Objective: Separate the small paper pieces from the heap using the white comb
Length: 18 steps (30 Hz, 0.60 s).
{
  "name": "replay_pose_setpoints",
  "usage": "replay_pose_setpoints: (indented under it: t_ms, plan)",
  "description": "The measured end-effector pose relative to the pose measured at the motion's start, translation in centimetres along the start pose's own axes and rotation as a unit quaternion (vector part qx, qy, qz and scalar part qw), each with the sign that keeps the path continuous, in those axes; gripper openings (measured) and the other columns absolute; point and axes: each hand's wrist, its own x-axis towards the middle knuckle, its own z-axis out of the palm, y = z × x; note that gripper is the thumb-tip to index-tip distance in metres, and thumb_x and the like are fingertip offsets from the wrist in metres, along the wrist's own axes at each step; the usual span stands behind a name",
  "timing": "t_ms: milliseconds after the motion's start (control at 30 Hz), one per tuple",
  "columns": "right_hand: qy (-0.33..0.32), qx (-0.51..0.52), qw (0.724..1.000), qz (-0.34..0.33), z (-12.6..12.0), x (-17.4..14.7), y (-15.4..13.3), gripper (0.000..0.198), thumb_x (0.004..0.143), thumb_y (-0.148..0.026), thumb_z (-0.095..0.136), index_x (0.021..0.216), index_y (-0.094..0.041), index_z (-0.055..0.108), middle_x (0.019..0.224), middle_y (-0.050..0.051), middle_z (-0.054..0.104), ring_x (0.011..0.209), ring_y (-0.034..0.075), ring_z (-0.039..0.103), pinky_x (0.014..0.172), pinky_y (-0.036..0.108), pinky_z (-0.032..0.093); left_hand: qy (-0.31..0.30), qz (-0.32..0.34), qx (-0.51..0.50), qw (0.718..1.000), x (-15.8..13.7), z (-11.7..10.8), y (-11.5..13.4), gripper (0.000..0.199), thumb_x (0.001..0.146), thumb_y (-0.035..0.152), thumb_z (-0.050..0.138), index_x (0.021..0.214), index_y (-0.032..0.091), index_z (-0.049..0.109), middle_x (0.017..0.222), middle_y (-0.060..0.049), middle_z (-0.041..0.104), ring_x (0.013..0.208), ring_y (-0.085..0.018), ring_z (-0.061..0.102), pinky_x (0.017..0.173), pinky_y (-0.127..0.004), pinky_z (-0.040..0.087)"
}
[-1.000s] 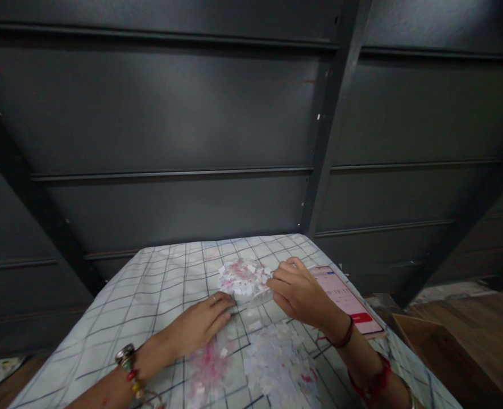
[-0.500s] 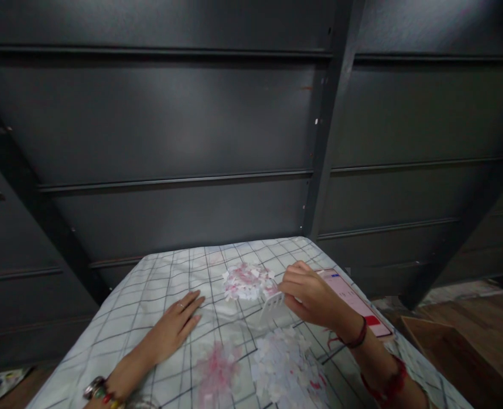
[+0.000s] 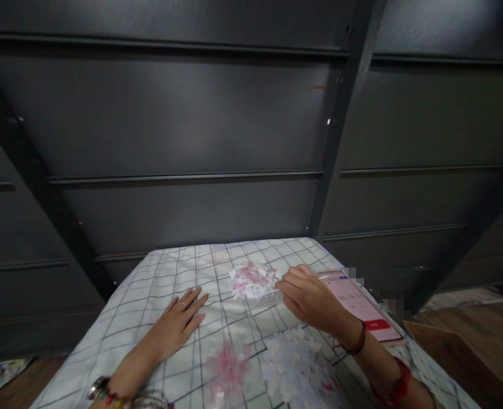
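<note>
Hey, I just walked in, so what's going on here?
A person's right hand holds a blurred white tool by the near edge of the far pile of scraps. The left hand rests spread on the checked cloth. Nearer the person lie a pink heap and a white pile. A phone lies beside the right hand.

Your right hand [image 3: 304, 295] hides the gripped end of a blurred white flat piece [image 3: 265, 300] | near pile of white paper scraps [image 3: 291, 363]: cut off below | right, pink-screened rectangular phone [image 3: 364, 305]: smallest text unreadable to you
</note>
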Motion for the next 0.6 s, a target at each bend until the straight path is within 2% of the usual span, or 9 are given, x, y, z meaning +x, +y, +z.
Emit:
replay_pose_setpoints:
  t_ms: [233, 400, 600]
  plan:
    - [-0.064, -0.005, 0.997, -0.041, -1.9, 1.5, -2.8, 0.022, 0.081, -0.005, 0.036, 0.069, -0.018, 0.048, 0.069, 0.001, 0.050, 0.068, 0.015, 0.040, 0.071, 0.030, 0.031, -0.005, -0.007, -0.010, 1.000, -0.4, -0.1, -0.2, 0.050, 0.096, 0.046, 0.028, 0.140, 0.023, 0.034, 0.147, -0.009, 0.028, 0.133, -0.029, 0.024, 0.103, -0.051, 0.024]
    - [-0.038, -0.078, 0.996, -0.016, -1.6, 1.7, -4.0, 0.023, 0.082, -0.003, 0.036, 0.072, -0.017, 0.051, 0.070, 0.003, 0.052, 0.071, 0.018, 0.043, 0.071, 0.032, 0.033, 0.003, -0.005, 0.006, 1.000, -0.7, 0.0, -0.1, 0.049, 0.096, 0.045, 0.029, 0.139, 0.023, 0.035, 0.147, -0.009, 0.029, 0.133, -0.028, 0.024, 0.104, -0.050, 0.024]
    - [-0.053, -0.054, 0.995, -0.063, -1.4, 2.1, -6.0, 0.020, 0.080, -0.003, 0.041, 0.071, -0.017, 0.052, 0.071, 0.004, 0.054, 0.073, 0.018, 0.047, 0.070, 0.032, 0.036, 0.018, -0.007, 0.019, 1.000, -1.0, 0.2, 0.0, 0.048, 0.096, 0.043, 0.030, 0.139, 0.023, 0.036, 0.147, -0.008, 0.028, 0.134, -0.027, 0.024, 0.104, -0.048, 0.024]
